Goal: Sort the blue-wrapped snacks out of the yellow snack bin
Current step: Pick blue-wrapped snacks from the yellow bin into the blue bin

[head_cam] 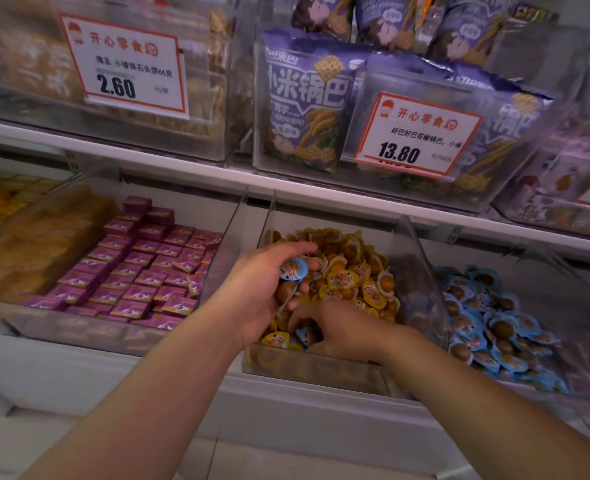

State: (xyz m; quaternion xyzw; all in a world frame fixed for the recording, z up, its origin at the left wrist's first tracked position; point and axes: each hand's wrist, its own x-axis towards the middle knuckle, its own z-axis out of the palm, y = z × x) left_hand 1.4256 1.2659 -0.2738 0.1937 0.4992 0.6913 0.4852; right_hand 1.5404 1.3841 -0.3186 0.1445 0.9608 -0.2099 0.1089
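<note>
Nearest, the right hand [338, 327] lay low at the front of the yellow snack bin [421, 271], its fingers curled down around a blue-wrapped snack [306, 336] that sat at the near left corner of the pile, just beside a yellow pack [276, 339]. That grip looked narrow, a pinch on the wrapper's edge, though the fingertips were partly hidden. The snack was a small round-sealed pack with no clear long axis; its printed face tilted up and to the left, toward the left hand.

A little farther in, the left hand [269, 289] hovered over the left side of the bin, cupped, with a second blue-wrapped piece [293, 269] held between thumb and fingers, face toward the camera; a brown snack seemed to rest in the palm below it.

Judged from this, the right hand was nearer the buried pack, and the lift would go up and rightward, since the bin of blue packs [494, 323] stood just beside, to the right. Farther back, the pink boxes [141, 265] filled the left bin, beyond the shelf [196, 174].
</note>
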